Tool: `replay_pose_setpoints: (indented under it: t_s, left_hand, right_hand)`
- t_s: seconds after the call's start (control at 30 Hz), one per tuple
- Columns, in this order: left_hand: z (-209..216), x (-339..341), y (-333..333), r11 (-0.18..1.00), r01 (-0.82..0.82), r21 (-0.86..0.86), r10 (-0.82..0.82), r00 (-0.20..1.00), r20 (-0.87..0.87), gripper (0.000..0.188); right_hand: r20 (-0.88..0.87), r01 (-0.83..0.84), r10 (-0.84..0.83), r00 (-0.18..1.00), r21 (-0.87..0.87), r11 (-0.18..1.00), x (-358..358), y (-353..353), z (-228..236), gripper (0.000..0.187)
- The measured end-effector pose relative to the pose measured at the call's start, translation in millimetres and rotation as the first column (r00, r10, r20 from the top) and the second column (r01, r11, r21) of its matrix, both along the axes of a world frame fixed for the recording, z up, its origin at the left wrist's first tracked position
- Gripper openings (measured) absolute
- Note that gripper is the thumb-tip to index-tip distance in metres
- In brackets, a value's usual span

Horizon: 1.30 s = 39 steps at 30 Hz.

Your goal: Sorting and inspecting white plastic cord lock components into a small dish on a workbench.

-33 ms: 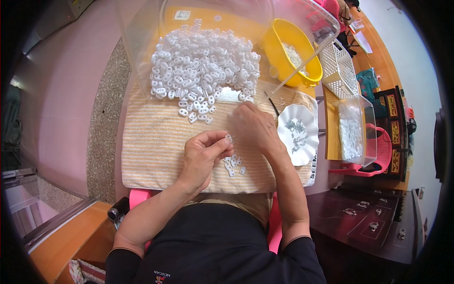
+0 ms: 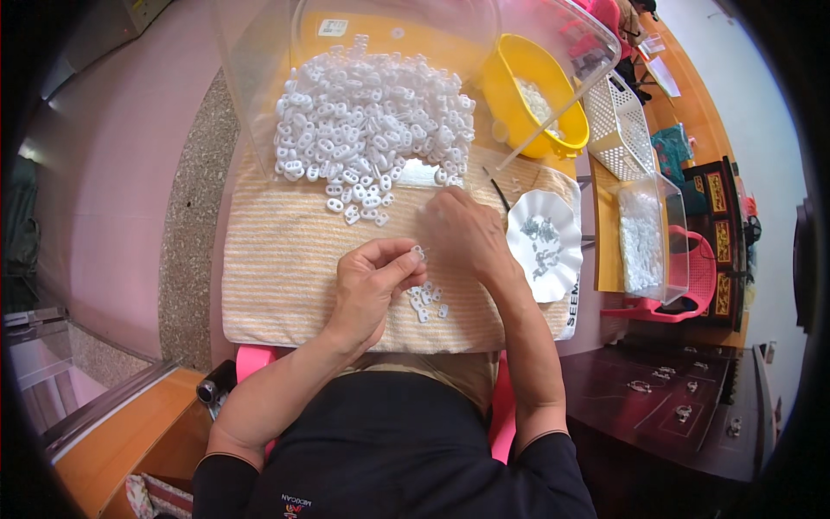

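My left hand [image 2: 372,281] is closed, pinching a small white two-holed plastic piece [image 2: 418,253] between thumb and forefinger. Just right of it and a little farther off, my right hand [image 2: 467,229] hovers over the towel; motion smears its fingers, so whether they hold anything is not visible. Below the hands, a few small white pieces [image 2: 422,300] lie loose on the striped towel [image 2: 285,259]. Beyond is a large heap of similar white two-holed pieces [image 2: 363,121]. To the right of my right hand, a white scalloped plate [image 2: 566,238] carries small grey bits.
The heap spills from a clear plastic bin [image 2: 259,130] lying behind it. A yellow basin [image 2: 501,78] with white pieces stands at the far right of the table, near a thin black tool [image 2: 499,190]. Farther right are a white perforated basket [image 2: 618,121] and a clear box [image 2: 674,242].
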<state>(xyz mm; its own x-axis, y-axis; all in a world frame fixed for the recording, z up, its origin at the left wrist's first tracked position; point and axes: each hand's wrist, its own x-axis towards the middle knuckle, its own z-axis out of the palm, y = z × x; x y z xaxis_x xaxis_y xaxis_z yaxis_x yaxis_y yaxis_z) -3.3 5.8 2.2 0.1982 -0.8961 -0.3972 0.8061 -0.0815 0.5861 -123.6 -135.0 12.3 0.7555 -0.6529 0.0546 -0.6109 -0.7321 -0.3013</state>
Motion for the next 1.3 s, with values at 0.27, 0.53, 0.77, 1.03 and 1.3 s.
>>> replay_pose_setpoints:
  t_s: [0.27,0.53,0.77,1.03,1.3]
  left_hand:
    - [-1,0,1,1.0,0.021,0.005,-0.021,1.0,0.012,0.014]
    - [-2,0,1,1.0,0.017,0.011,-0.017,1.0,0.01,0.015]
    - [-3,-1,1,1.0,0.016,0.021,-0.016,1.0,0.022,0.015]
    - [-1,-2,0,1.0,0.001,0.017,-0.001,1.0,0.007,0.016]
    - [0,-1,0,1.0,0.001,0.016,-0.002,1.0,0.011,0.016]
  right_hand:
    - [-0.059,-0.001,0.003,0.998,0.03,1.0,-10,3,-3,0.016]
    - [0.238,0.005,-0.073,0.968,0.272,0.962,-20,12,17,0.018]
    - [0.313,0.009,-0.12,0.942,0.335,0.942,-22,11,15,0.024]
    - [0.116,0.057,-0.077,0.99,0.168,0.984,-11,12,6,0.019]
    - [0.028,0.076,-0.08,0.996,0.131,0.988,-9,16,4,0.013]
